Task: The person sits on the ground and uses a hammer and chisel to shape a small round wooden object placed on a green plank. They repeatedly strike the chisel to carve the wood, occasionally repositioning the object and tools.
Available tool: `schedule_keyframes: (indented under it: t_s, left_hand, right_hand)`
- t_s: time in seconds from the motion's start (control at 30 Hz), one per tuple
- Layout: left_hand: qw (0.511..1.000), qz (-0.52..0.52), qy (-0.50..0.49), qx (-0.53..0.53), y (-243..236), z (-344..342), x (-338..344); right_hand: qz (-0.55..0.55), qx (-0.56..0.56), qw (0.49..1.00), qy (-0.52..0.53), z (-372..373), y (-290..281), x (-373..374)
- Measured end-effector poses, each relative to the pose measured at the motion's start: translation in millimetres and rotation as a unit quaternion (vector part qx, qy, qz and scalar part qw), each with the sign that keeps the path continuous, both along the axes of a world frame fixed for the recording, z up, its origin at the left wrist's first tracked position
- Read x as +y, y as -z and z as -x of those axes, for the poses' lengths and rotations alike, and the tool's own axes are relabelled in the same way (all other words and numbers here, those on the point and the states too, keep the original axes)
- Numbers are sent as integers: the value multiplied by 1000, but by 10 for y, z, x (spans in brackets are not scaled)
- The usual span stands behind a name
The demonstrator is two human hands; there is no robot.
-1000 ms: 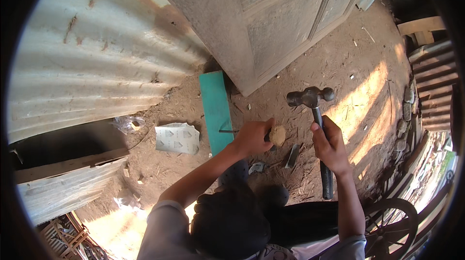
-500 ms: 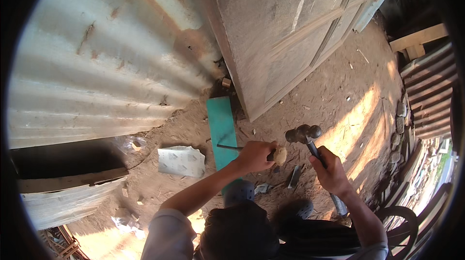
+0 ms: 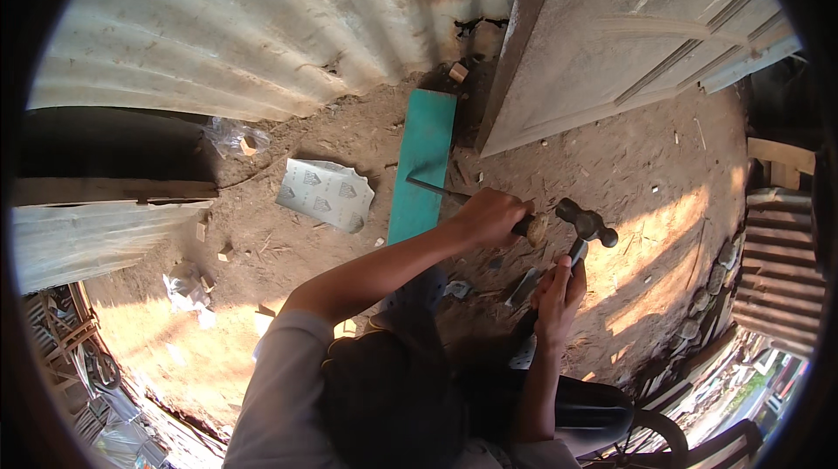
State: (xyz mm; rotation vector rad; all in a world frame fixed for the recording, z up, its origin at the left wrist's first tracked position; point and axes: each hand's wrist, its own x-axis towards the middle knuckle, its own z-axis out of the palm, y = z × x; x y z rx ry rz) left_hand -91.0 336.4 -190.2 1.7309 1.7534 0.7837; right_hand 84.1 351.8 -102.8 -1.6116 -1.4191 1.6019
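My left hand [image 3: 493, 217] is closed round the dark handle of a chisel [image 3: 434, 189]. The chisel's thin metal shaft points left, its tip over or on a flat teal board [image 3: 428, 135]; I cannot tell whether it touches. The handle's pale, frayed butt sticks out past my fist on the right. My right hand [image 3: 556, 299] grips the shaft of a ball-peen hammer [image 3: 586, 223]. The hammer's dark head is raised just right of the chisel's butt, apart from it. The board lies on the dirt floor, its near end hidden by my left arm and leg.
A weathered panelled door [image 3: 628, 41] leans at the back right, beside a corrugated metal sheet [image 3: 262, 24]. A torn printed sheet [image 3: 325, 196] and a clear plastic bag [image 3: 236, 137] lie left of the board. Wood chips litter the dirt floor [image 3: 628, 163]. A wheel [image 3: 661, 434] stands at lower right.
The view has shifted, so the board and door sit higher and farther right. My right hand has brought the hammer closer to the chisel's butt. Both hands keep their grips.
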Motion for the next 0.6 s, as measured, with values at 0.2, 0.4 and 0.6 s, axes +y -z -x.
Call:
schedule_keyframes:
  t_s: [0.2, 0.4, 0.6]
  left_hand:
    - [997, -50, -48, 41, 154, -109, 54]
    - [997, -40, -39, 60, 312, -168, 4]
    - [993, -85, -67, 48, 349, -163, 50]
  right_hand:
    - [39, 30, 999, 19, -231, 178, -92]
    - [46, 41, 986, 157, -267, 92, 74]
    - [119, -13, 993, 10, -393, 233, 24]
